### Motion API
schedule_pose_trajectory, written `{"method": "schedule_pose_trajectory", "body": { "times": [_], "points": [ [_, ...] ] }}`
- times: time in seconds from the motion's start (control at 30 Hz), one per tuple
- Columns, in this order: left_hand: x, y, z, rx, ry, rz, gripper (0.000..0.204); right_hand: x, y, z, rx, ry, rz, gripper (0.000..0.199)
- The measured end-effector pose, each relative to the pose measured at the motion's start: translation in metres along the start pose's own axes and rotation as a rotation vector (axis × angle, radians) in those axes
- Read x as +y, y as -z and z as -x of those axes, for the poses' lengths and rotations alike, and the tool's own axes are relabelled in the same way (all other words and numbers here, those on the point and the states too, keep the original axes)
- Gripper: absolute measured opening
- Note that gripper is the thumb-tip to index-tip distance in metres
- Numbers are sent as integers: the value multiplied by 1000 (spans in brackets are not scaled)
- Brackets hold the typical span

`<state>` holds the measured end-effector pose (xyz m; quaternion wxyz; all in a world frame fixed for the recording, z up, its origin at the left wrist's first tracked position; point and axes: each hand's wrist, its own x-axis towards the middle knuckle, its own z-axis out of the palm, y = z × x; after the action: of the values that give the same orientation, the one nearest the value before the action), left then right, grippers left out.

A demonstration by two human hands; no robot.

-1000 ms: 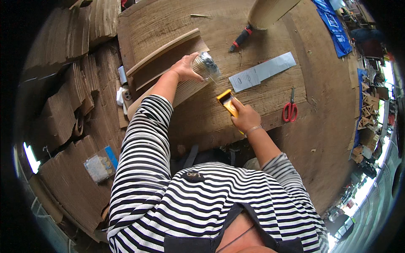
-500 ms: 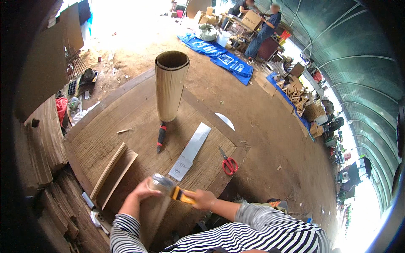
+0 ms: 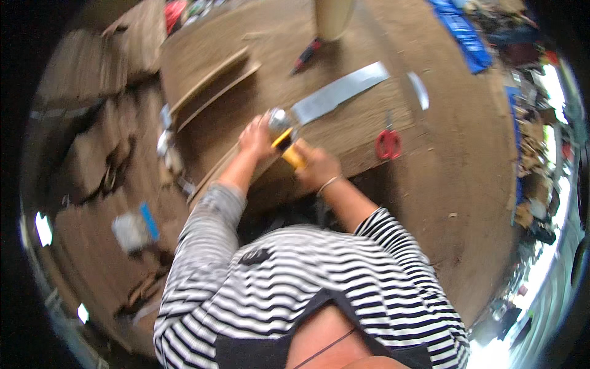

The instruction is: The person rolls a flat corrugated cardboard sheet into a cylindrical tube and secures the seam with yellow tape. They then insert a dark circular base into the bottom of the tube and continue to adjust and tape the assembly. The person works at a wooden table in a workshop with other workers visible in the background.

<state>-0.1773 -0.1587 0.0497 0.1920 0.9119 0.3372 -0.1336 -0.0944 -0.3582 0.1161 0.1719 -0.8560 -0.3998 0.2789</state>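
In front of my body, my right hand [image 3: 318, 166] grips the yellow-and-black handle of what looks like a tape dispenser [image 3: 289, 147]. A shiny, clear roll sits at its far end. My left hand [image 3: 255, 138] closes against the roll's left side; motion blur softens its fingers. Just beyond the hands, a pale grey-white strip [image 3: 341, 92] lies on the wooden-looking tabletop [image 3: 350, 132]. Red-handled scissors [image 3: 388, 144] rest to the right, near the table edge. A red-and-black utility knife [image 3: 305, 56] lies by the foot of a rolled cardboard tube [image 3: 334, 18], whose top is cut off.
Curved cardboard pieces [image 3: 215, 86] stand at the table's left. Stacked brown cardboard [image 3: 98, 203] fills the left side, with a whitish packet [image 3: 130, 232] on it. A blue sheet [image 3: 464, 40] and piled goods [image 3: 534, 166] lie on the floor at right.
My view has tipped downward, so the table and hands appear higher and the people in the background are out of sight. Both hands still hold the dispenser, now turned more diagonally.
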Motion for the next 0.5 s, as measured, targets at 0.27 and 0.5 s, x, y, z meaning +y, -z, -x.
{"method": "schedule_pose_trajectory", "body": {
  "times": [0.27, 0.5],
  "points": [
    [-9, 10, -4, -110, 52, 86, 127, 44, 29, 83, 17, 66, 37, 73],
    [-46, 13, -37, -247, -43, 293, 129, 47, -8, 40, -162, -48, 227, 72]
  ]
}}
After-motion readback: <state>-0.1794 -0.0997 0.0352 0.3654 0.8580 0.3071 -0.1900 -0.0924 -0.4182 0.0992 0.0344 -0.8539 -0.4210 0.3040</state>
